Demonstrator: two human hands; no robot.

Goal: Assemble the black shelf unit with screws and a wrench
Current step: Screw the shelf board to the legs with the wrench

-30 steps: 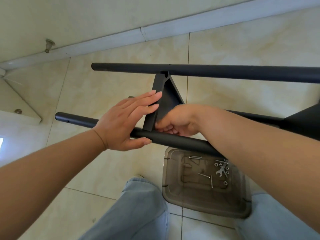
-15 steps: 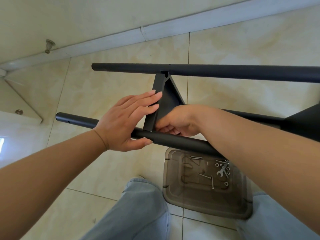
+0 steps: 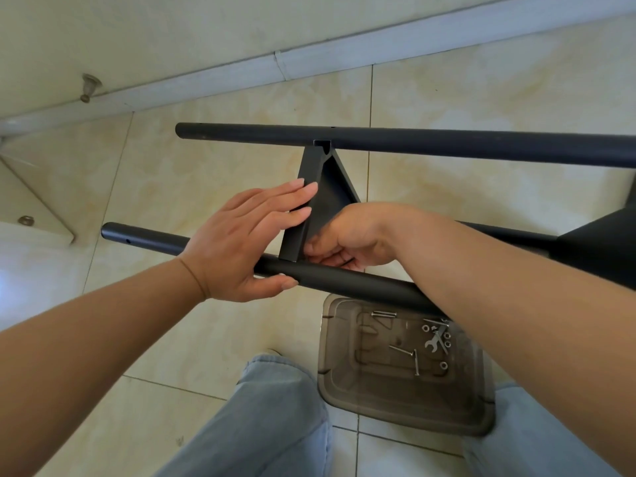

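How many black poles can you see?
3. The far pole lies toward the wall; the near pole passes through the left hand; the third pole shows beyond the right arm, partly hidden. More may be out of view.

Floor (image 3: 192,342): glossy cream tiles with thin grout lines, bounded at the far side by a pale skirting board (image 3: 241,77). Carried directly on it: one translucent smoky-brown plastic tray (image 3: 406,404), set between the knees of a person in light blue jeans. Held in the tray: several long screws (image 3: 402,350), a few nuts (image 3: 444,365) and a small flat wrench (image 3: 434,341).
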